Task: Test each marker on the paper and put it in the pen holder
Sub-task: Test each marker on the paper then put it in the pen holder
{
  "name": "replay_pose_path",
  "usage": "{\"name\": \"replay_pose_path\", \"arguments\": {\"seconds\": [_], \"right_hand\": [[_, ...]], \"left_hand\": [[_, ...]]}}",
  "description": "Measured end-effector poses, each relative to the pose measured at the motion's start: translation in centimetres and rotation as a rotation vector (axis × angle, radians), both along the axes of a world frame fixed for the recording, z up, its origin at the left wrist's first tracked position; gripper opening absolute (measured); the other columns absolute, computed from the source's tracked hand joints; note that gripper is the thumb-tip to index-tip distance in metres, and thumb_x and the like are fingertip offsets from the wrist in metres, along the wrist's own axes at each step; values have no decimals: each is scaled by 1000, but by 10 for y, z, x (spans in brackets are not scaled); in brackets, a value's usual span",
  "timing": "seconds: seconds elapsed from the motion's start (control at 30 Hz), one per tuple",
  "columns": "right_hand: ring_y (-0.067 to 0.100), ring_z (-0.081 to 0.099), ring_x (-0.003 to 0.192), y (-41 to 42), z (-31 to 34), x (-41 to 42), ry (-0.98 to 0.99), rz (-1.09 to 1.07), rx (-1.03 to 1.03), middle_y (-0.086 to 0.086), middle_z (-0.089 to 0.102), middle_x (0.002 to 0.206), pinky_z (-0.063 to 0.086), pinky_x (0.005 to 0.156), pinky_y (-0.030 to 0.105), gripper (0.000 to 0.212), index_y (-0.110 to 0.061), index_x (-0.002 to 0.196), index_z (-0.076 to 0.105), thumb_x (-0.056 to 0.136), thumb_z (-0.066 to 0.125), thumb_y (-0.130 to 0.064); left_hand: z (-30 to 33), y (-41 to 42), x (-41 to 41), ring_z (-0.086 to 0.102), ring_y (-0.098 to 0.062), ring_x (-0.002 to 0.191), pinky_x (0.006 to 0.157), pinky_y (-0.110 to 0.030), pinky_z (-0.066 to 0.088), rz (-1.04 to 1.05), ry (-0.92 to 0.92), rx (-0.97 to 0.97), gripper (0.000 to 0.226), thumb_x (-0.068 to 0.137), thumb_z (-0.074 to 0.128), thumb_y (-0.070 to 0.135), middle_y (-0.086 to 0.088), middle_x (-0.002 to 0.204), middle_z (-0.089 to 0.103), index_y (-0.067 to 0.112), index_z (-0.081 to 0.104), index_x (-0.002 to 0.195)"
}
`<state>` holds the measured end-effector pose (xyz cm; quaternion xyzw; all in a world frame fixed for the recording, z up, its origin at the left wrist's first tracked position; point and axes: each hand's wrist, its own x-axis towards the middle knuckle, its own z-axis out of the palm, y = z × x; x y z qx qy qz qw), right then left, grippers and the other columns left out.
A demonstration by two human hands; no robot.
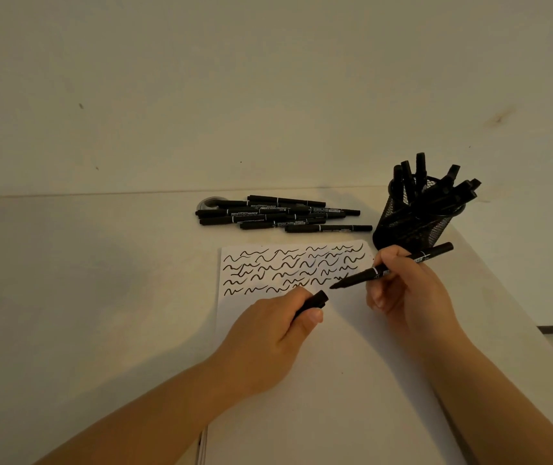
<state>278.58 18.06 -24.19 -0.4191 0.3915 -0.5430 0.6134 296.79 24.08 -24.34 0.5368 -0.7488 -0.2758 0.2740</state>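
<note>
My right hand [405, 290] grips an uncapped black marker [369, 272], its tip pointing left just above the white paper [335, 364]. In my left hand [268, 340] I hold the marker's black cap [315, 302], a short way left of the tip. The upper part of the paper carries several rows of black wavy test lines [291, 268]. A black mesh pen holder [412, 223] stands right behind my right hand with several markers upright in it. A pile of several capped black markers [278, 214] lies beyond the paper.
The white table [83, 280] meets a pale wall at the back. Its right edge [516, 297] runs diagonally close to my right arm. A small round grey object [209, 203] sits at the left end of the marker pile.
</note>
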Motion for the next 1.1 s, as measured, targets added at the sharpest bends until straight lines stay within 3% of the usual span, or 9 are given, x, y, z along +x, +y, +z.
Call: {"name": "replay_pose_path", "arguments": {"seconds": [0.13,0.37,0.53,0.73,1.0,1.1], "right_hand": [[15,40,36,2,-1,2,56,47,27,4,46,40,34,39,22,16,-18,60,55,74,51,-24],[15,45,41,11,-1,6,166,183,-22,4,51,45,38,40,19,10,-13,65,54,73,51,-19],[13,48,43,23,2,12,210,275,-78,7,56,50,41,44,18,18,-7,71,51,79,64,-16],[11,46,42,27,7,14,296,243,-129,3,53,47,40,44,18,24,-5,71,52,70,58,-29],[12,51,43,28,7,17,244,301,-153,2,55,48,41,44,14,19,-3,76,50,72,55,-21],[14,53,47,28,4,17,200,333,-152,2,56,50,45,48,19,18,-5,78,50,78,58,-21]], "left_hand": [[1,-1,0,45,-10,52,50,-27,34,-10,-7,-4,42,85,26,52,9,56,44,22,54,96],[0,-2,0,42,-6,50,47,-16,29,-45,-41,-17,38,89,28,49,11,52,39,22,54,94],[2,0,0,41,-6,51,48,-18,27,-68,-64,-27,22,89,30,45,12,51,38,29,45,83],[4,2,-1,42,-7,50,46,-16,27,-42,-46,-24,35,89,30,43,11,49,36,17,54,89],[4,3,3,41,-5,49,46,-17,26,-20,-14,-31,34,88,34,39,11,49,37,14,56,85],[3,3,4,41,-5,48,46,-16,26,-19,3,-36,32,88,36,38,11,48,37,14,56,83]]}}
